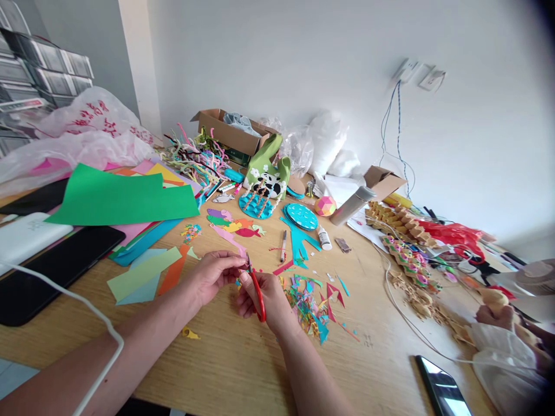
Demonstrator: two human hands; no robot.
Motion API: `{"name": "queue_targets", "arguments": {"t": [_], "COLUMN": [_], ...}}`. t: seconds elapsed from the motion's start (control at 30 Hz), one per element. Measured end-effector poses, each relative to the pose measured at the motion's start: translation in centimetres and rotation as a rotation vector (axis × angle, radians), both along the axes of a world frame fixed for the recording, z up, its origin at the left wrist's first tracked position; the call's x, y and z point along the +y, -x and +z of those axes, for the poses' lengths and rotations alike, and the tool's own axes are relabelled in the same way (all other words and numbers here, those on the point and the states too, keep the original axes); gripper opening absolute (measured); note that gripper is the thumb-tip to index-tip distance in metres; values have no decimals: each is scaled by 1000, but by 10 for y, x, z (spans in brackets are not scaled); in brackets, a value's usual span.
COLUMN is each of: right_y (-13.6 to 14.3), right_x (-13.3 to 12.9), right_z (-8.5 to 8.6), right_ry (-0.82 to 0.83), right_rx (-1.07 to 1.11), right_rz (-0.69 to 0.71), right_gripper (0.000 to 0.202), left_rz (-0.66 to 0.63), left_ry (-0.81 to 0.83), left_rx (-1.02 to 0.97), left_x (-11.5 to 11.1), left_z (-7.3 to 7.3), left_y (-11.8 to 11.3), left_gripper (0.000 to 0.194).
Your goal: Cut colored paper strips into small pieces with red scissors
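Note:
Red-handled scissors (pixel 259 294) are gripped in my right hand (pixel 266 297), blades pointing up and away. My left hand (pixel 219 270) is closed in a pinch beside the blade tips; what it pinches is too small to name. Colourful paper scraps (pixel 307 303) lie in a pile right of my right hand. Beyond my hands are paper fish shapes (pixel 232 225), a pink paper strip (pixel 228 237), a pen (pixel 283 247) and a blue cut sheet (pixel 299 245). Small coloured bits (pixel 191 232) lie further left.
Green paper (pixel 125 199) and a black tablet-like object (pixel 56 274) are at left. A white cable (pixel 82 294) crosses my left forearm. A tumbler (pixel 353 205), white bottle (pixel 324 238) and phone (pixel 442 386) stand or lie rightward. Another person's hand (pixel 498 318) is at far right.

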State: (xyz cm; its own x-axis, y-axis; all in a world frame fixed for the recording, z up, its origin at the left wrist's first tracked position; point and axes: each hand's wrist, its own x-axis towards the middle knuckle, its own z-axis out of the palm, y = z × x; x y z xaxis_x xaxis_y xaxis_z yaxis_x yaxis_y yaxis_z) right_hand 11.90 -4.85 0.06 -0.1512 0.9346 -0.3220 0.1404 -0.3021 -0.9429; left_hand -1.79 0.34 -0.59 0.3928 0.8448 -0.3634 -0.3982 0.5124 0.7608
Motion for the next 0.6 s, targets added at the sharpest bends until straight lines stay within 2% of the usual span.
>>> {"name": "queue_targets", "arguments": {"t": [0.6], "right_y": [0], "right_x": [0], "right_z": [-1], "right_ry": [13], "right_rx": [17], "right_rz": [-6], "right_gripper": [59], "left_rz": [-38], "left_ry": [-40], "left_rx": [-2], "left_x": [0], "left_z": [3], "left_y": [0], "left_gripper": [10]}}
